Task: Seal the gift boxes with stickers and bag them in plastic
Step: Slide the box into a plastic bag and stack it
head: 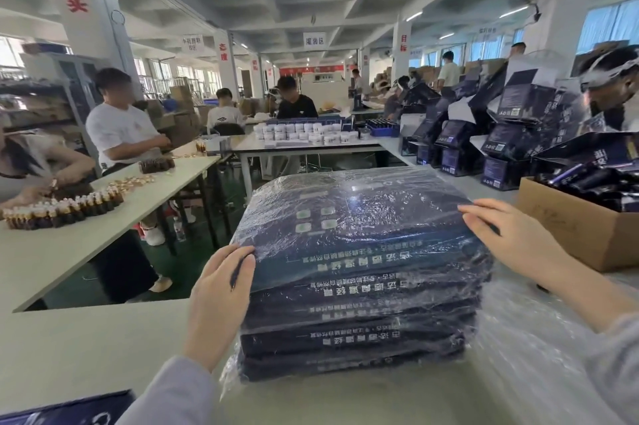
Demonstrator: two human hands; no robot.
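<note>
Plastic-bagged navy gift boxes [356, 338] are stacked between the hands. The left hand [221, 289] grips the top box [345, 213] by its corner, and the right hand [511, 238] lies flat-fingered on its edge. These look finished; a dark box [69, 409] beside the left sleeve seems unbagged.

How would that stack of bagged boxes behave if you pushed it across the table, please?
Boxes in the stack probably slip over one another: each looks bagged in glossy plastic. They look stiff, with straight edges. Tipping seems unlikely, since the stack is wider than tall and the left hand and right hand steady it.
</note>
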